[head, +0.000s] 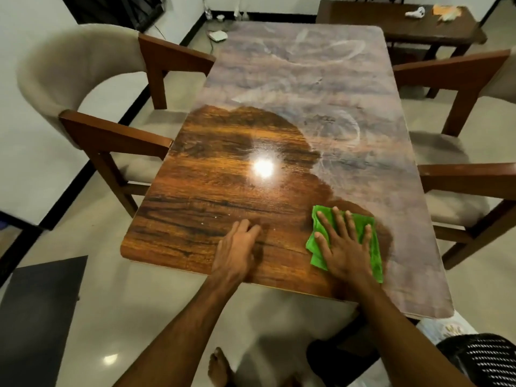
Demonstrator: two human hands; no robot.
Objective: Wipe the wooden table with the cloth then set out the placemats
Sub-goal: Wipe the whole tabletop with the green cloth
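The wooden table (212,191) fills the middle of the view. Its near left part is dark and glossy, while the far and right parts look hazy with pale smear marks. A green cloth (363,227) lies flat near the table's front edge. My right hand (342,244) presses down on the cloth with fingers spread. My left hand (237,247) rests flat on the bare wood to the left of it, fingers together, holding nothing. No placemats are in sight on the table.
Cushioned wooden armchairs stand on the left (92,107) and right (469,169) of the table. A dark side table (396,20) with small items stands at the back right. A dark mat (39,317) lies on the floor at left. My bare foot (220,367) shows below.
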